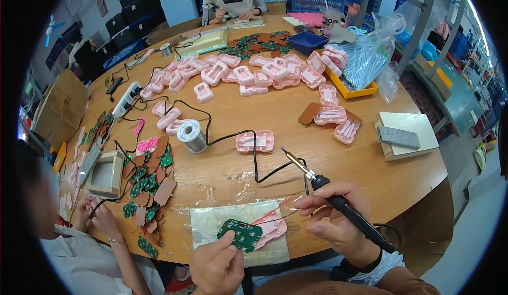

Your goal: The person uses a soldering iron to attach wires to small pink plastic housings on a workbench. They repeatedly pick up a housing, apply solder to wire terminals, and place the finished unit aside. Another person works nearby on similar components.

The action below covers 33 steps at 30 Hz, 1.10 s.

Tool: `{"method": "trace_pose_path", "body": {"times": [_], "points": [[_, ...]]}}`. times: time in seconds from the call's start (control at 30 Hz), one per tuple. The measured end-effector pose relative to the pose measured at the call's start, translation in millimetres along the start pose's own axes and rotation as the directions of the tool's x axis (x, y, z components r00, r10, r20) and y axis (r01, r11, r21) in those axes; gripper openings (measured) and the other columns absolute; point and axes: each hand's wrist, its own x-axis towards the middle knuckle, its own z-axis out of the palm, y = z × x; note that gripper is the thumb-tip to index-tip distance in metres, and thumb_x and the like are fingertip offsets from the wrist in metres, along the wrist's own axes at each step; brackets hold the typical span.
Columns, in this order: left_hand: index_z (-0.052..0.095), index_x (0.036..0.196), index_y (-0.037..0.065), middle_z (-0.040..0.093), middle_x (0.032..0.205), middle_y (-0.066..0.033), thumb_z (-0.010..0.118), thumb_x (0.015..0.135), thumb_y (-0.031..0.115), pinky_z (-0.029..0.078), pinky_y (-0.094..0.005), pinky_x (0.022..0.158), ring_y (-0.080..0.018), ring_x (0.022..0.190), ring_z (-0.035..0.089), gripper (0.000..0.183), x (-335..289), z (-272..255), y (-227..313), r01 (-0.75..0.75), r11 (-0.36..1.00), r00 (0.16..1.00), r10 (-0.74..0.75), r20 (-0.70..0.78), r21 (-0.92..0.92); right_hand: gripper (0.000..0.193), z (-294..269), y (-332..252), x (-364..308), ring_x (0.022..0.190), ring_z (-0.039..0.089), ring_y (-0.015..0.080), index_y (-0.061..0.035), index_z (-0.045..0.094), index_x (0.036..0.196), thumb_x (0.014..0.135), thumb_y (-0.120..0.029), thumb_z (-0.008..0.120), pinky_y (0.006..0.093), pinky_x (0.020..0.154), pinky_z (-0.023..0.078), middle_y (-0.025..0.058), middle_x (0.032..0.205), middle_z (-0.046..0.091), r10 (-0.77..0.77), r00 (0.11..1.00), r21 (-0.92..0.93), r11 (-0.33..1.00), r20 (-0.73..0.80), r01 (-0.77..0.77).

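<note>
My left hand (217,266) pinches the lower left edge of a green circuit board (239,235), tilted over a pale work mat (203,218). Partly under the board lies a pink plastic shell (275,230). A red wire (271,211) and a dark one run from the board's area toward my right fingers; whether those touch the wires I cannot tell. In my right hand (344,221) rests a soldering iron (320,182) with a black handle, its metal tip pointing up and left, away from the board. Beyond the mat sits another pink shell (255,141).
A solder wire spool (192,136) stands near a looping black cord (256,162). Green boards and brown pieces (151,181) pile up at left, beside a co-worker's arm (124,255). Many pink shells (243,75) lie farther back. A wooden box (407,136) stands at right.
</note>
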Motion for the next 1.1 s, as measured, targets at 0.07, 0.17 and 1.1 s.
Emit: {"method": "trace_pose_path", "body": {"times": [0.07,0.17,1.1], "points": [[0.058,0.096,0.002,0.068,0.088,-0.0183,0.070,0.072,-0.011,0.053,-0.0344,0.065,-0.0305,0.072,0.066,0.030,-3,3,0,-0.016,1.000,1.000,0.016,0.020,-0.027,0.039,2,3,1,0.083,0.068,0.0188,-0.0010,0.047,0.108,0.079,0.002,0.073,0.0261,0.067,0.057,0.0187,0.094,0.066,0.019,1.000,-0.061,0.998,0.006,-0.019],[0.058,0.098,0.003,0.069,0.090,-0.0180,0.069,0.072,-0.011,0.054,-0.0333,0.064,-0.0306,0.072,0.066,0.032,-7,5,1,-0.035,0.997,0.998,0.038,0.048,-0.076,0.036,2,9,3,0.075,0.068,0.0202,-0.0026,0.043,0.108,0.082,0.011,0.064,0.0273,0.063,0.057,0.0231,0.088,0.067,0.076,0.997,0.011,0.997,-0.023,-0.076],[0.064,0.081,0.003,0.053,0.073,-0.0083,0.066,0.073,0.001,0.041,-0.0360,0.066,-0.0257,0.072,0.053,0.009,9,16,9,0.379,0.917,0.761,-0.387,0.520,0.127,0.052,-53,34,-22,0.064,0.061,0.0195,0.0019,0.049,0.116,0.080,-0.024,0.076,0.0300,0.059,0.049,0.0128,0.080,0.060,-0.224,0.966,-0.365,0.895,0.127,0.256]]}}
